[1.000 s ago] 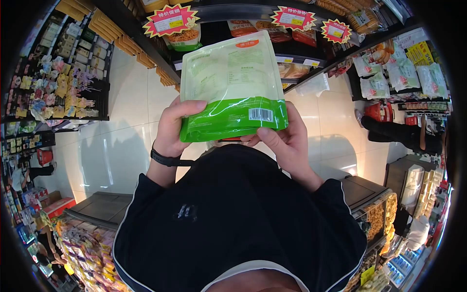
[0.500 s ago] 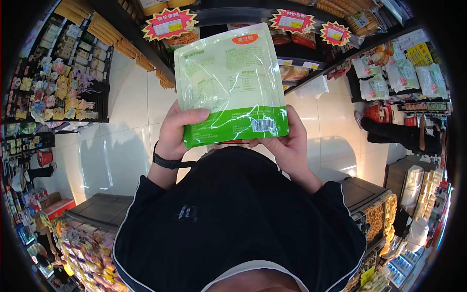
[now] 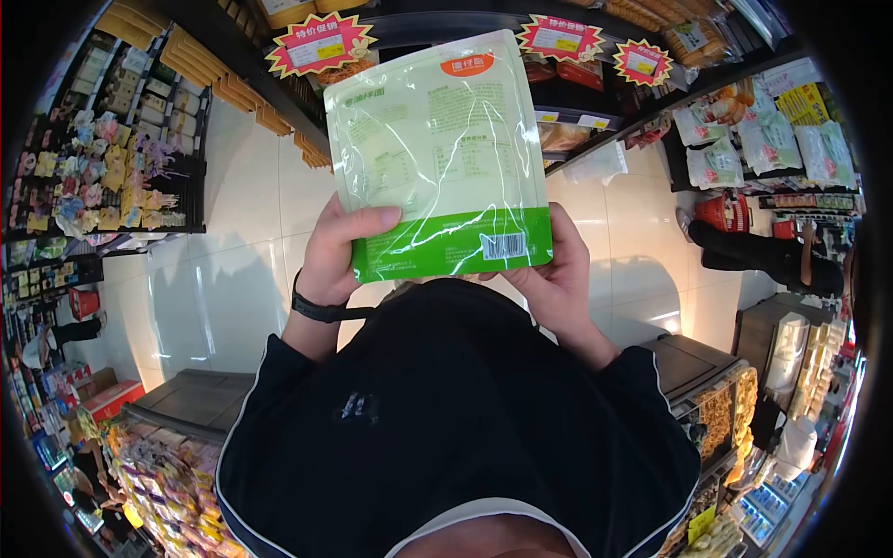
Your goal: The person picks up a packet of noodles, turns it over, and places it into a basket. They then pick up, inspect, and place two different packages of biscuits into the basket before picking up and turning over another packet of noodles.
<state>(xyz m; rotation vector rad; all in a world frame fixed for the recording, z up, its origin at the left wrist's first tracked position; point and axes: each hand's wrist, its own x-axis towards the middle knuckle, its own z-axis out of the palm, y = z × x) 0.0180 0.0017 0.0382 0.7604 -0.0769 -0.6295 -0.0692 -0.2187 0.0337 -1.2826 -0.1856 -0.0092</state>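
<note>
In front of my chest I hold a pale green and bright green food pouch (image 3: 437,158), printed side toward me. It carries an orange logo at the top, small text in the middle and a barcode at the lower right. My left hand (image 3: 339,237) grips the lower left edge, thumb lying across the front and fingers behind, out of sight. At the lower right corner my right hand (image 3: 558,270) is closed on the pouch, its fingers partly hidden behind it. A black band sits on my left wrist.
Ahead is a dark shelf (image 3: 642,112) of packaged food with red and yellow price tags (image 3: 321,45). Hanging small goods (image 3: 93,177) line a rack at left. Snack bins stand behind me on both sides. At right is a person in dark trousers (image 3: 744,256) near a red basket (image 3: 724,216).
The pouch's top edge has risen slightly and tilted, so its front faces me more fully and the glare on it has shifted. Both hands keep their hold.
</note>
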